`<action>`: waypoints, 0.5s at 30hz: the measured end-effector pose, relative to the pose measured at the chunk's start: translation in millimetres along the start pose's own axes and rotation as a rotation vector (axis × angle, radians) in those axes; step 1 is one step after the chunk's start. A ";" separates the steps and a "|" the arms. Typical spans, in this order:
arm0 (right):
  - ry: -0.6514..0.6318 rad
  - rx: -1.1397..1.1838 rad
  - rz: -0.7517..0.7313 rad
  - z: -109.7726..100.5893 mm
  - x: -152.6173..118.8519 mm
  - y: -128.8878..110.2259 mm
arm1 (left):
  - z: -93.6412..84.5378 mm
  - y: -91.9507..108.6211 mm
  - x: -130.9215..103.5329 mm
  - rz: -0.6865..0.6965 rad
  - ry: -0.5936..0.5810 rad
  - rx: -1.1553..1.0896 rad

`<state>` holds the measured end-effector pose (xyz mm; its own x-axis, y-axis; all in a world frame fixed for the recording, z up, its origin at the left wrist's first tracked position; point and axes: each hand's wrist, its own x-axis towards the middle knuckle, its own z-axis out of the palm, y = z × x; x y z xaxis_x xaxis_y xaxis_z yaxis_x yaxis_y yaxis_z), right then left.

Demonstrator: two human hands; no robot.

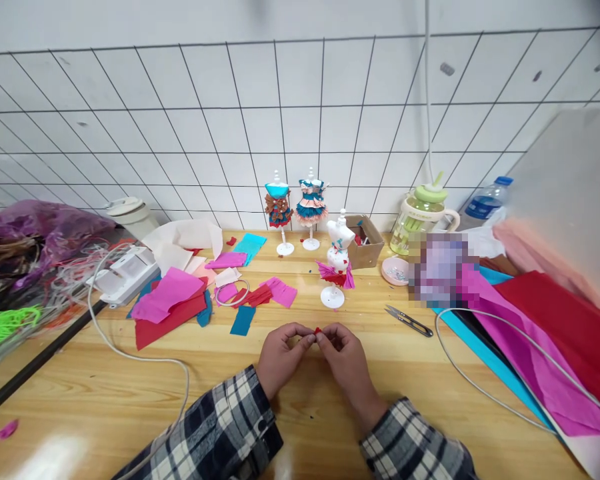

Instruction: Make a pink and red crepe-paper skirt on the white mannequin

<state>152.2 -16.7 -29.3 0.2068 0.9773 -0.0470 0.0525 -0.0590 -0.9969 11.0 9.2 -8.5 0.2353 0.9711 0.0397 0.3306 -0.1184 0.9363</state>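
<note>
Pinching one tiny red scrap (pixel 318 331) between thumb and finger of both left hand (pixel 286 357) and right hand (pixel 344 353), holding it just above the table (pixel 310 427), well short of its far edge. Facing, just past the fingers, one white dress form (pixel 341 235) with pink and red ruffles, partly blocking one cardboard box (pixel 371 250) behind. Finding two more forms in layered outfits (pixel 311 208) standing near the far edge, making three in all. Having pieces of coloured paper (pixel 170 297) on the left, too overlapped for a sure count, with one pale ring (pixel 233 305) lying among them. Meeting one pale cable (pixel 145 359) across the table's left side, beside one white device (pixel 130 272), and another cable stretch looping over large coloured sheets (pixel 560 313) toward the right edge. Seeing one pair of snips (pixel 423 327) lying right of the hands, with one pink dish (pixel 395 281), one green-lidded jug (pixel 423 212) and one blue-capped bottle (pixel 484 203) toward the far right corner, near a pixelated patch. Noticing print on jug and bottle label, too small for reading.
</note>
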 end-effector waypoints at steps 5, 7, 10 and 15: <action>-0.004 -0.042 -0.002 -0.3 -1.7 0.0 | 1.3 -4.4 0.6 -0.035 0.001 -0.054; -0.025 -0.026 0.001 -1.6 -2.2 -0.3 | 2.2 -8.0 1.8 -0.067 -0.008 -0.128; -0.106 0.044 0.004 -4.5 -2.4 -1.8 | 2.6 -11.6 3.5 -0.120 0.010 -0.268; -0.140 0.163 0.097 -11.6 2.2 1.9 | -0.8 -9.8 5.5 -0.129 -0.006 -0.295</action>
<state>164.1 -17.0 -30.6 0.0654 0.9880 -0.1399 -0.1219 -0.1312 -0.9838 8.3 15.9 -17.2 0.2148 0.9728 -0.0867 0.0791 0.0712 0.9943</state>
